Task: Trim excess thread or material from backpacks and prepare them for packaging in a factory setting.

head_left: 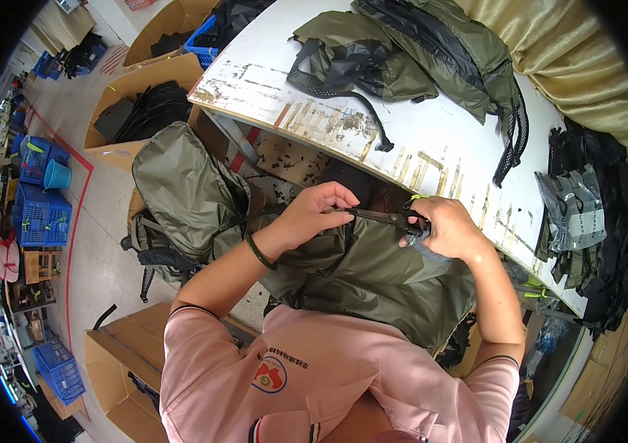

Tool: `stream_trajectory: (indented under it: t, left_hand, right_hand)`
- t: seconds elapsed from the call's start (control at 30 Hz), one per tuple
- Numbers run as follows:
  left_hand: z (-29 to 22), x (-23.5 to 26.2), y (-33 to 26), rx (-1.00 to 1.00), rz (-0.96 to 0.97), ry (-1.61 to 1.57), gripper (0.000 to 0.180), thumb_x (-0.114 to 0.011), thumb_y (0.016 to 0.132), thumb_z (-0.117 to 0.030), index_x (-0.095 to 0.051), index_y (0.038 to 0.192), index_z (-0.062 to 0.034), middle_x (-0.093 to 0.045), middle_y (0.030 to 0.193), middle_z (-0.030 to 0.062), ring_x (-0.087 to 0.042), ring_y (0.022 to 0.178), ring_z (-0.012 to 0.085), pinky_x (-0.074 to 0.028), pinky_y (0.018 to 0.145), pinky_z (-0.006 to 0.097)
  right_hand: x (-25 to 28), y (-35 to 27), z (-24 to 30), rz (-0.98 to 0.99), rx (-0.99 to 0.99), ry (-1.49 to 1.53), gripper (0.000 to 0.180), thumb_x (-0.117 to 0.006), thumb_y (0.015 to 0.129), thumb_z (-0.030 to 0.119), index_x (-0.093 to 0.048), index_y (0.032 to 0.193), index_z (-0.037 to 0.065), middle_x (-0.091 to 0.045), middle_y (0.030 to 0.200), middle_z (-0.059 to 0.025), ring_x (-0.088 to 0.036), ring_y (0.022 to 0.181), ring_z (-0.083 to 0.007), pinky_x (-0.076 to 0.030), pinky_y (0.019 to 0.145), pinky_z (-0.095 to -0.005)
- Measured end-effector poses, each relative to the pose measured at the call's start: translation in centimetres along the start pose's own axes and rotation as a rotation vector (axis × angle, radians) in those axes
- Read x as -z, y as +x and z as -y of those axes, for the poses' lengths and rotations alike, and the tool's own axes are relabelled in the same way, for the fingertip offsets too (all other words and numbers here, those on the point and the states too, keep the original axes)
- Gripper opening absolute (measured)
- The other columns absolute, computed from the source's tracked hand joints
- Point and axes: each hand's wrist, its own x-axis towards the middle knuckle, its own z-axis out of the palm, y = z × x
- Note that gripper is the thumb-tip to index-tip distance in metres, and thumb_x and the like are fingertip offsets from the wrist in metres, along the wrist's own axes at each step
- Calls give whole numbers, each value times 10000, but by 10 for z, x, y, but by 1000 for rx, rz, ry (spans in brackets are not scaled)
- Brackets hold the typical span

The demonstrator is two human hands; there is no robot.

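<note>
An olive-green backpack-like fabric piece (373,266) lies across my lap, its folds spreading under both hands. My right hand (443,230) is closed round the handles of a pair of scissors (380,215), whose blades point left. Close to the blade tips, my left hand (315,214) pinches a dark strap or edge of the fabric between thumb and fingers; exactly what sits in the pinch is partly hidden. A dark green bangle circles my left wrist. To the left, another olive bag section (185,192) hangs over a cardboard box.
A worn white table (255,81) stands ahead, bearing olive and black bags (403,59). Cardboard boxes (111,140) stand at the left, one holding black pieces. Blue crates (41,210) line the far left. Black straps and a clear plastic bag (576,210) hang at the right.
</note>
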Motion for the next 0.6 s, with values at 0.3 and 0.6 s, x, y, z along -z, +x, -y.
stream_trajectory:
  t: [0.3, 0.6]
  left_hand:
    - [3, 2, -1, 24, 2, -18, 155, -646, 864, -6, -608, 1014, -9, -632, 941, 11, -583, 853, 51, -479, 760, 197]
    - [8, 2, -1, 22, 13, -36, 159, -656, 861, -9, -611, 1014, -13, -628, 932, 3, -576, 840, 40, -476, 742, 189]
  right_hand:
    - [-1, 2, 2, 22, -14, 2, 384, -787, 678, 369, -602, 806, 58, -641, 789, -142, -619, 806, -368, -478, 680, -455]
    - [-11, -2, -2, -13, -2, 36, 425, -811, 664, 383, -577, 753, 40, -629, 731, -128, -623, 735, -355, -476, 642, -434]
